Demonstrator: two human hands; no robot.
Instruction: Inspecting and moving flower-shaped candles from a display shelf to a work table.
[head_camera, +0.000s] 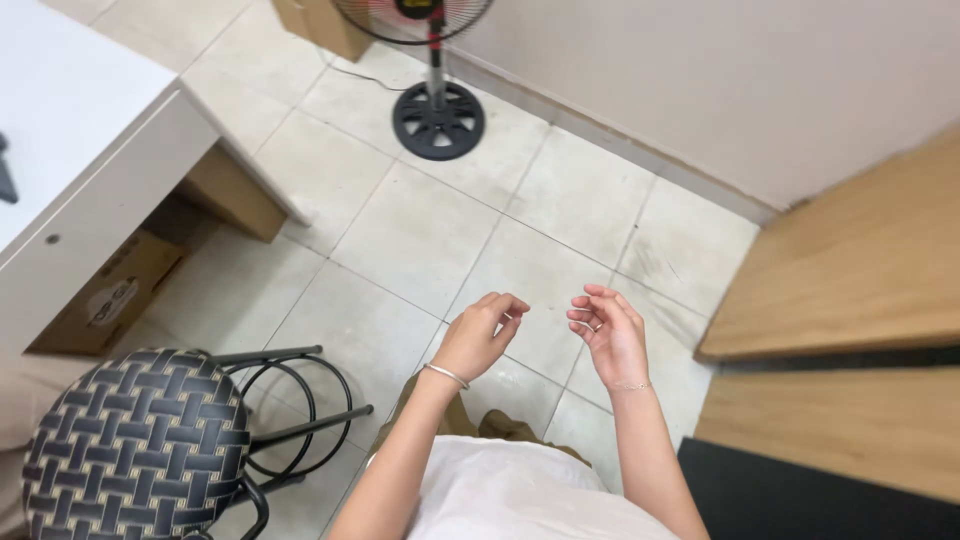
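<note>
Both hands are held in mid-air over the tiled floor (420, 240), near frame centre. The left hand (480, 335) is seen loosely curled, fingers bent inward, nothing gripped; a thin bracelet (445, 375) is worn at its wrist. The right hand (612, 335) is seen half open, fingers curved toward the left hand, nothing held. The two are kept just apart, not touching. A woven-seat stool (135, 450) is placed at 8 o'clock of the hands. A standing fan's round base (438, 120) is found at 12 o'clock. A white desk (70, 120) is at 10 o'clock, wooden steps (850, 270) at 3 o'clock.
</note>
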